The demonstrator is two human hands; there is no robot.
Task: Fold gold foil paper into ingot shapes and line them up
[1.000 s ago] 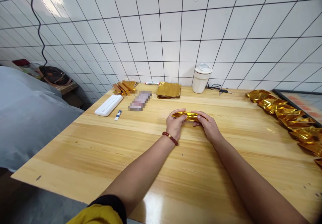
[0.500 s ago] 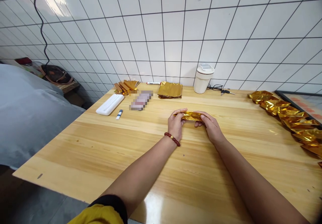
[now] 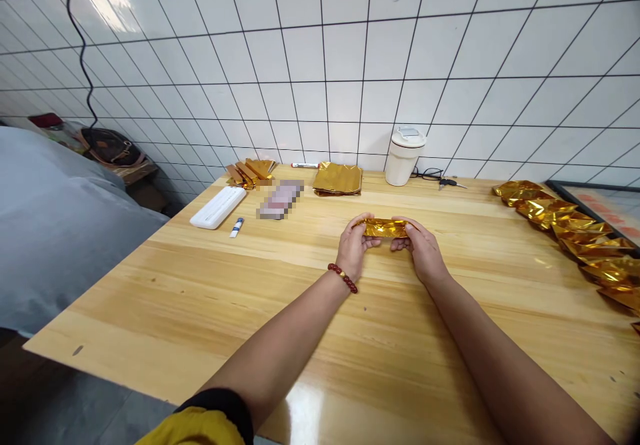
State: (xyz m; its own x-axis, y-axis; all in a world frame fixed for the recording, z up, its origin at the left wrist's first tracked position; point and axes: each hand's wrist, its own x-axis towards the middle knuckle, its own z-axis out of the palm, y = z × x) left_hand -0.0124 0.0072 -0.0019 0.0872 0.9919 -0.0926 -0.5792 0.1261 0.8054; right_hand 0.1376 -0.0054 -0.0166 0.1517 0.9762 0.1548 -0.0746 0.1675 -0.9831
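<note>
From where I sit, the head view gives me a strip of gold foil (image 3: 385, 228) near the middle, stretched crosswise between two hands over the far half of the worktop (image 3: 280, 265); I cannot tell whether its underside touches the wood. The fingers of my left hand (image 3: 352, 244) are closed on its left end, thumb on top; the fingers of my right hand (image 3: 426, 250) grip the right end in the same way; a beaded bracelet (image 3: 343, 277) circles the left wrist. Beyond the hands I see a stack of foil sheets (image 3: 338, 178) near the wall (image 3: 340, 52), with a marker (image 3: 305, 165) just left of it; to its right stands a white cup (image 3: 404, 158), upright, with glasses (image 3: 429, 173) beside it and a key (image 3: 453, 183) next to those. Further left lie a bundle of folded foil (image 3: 250, 173), a blurred flat thing (image 3: 281, 198) I cannot make out, a white box (image 3: 219, 208) and a small tube (image 3: 237, 227); along the right side runs a row of crumpled foil pieces (image 3: 570, 228), beside a dark frame (image 3: 575, 194); past the worktop's left edge I have a pale sheet (image 3: 65, 225) and a dark bag (image 3: 113, 148), with a black cord (image 3: 83, 52) hanging above.
</note>
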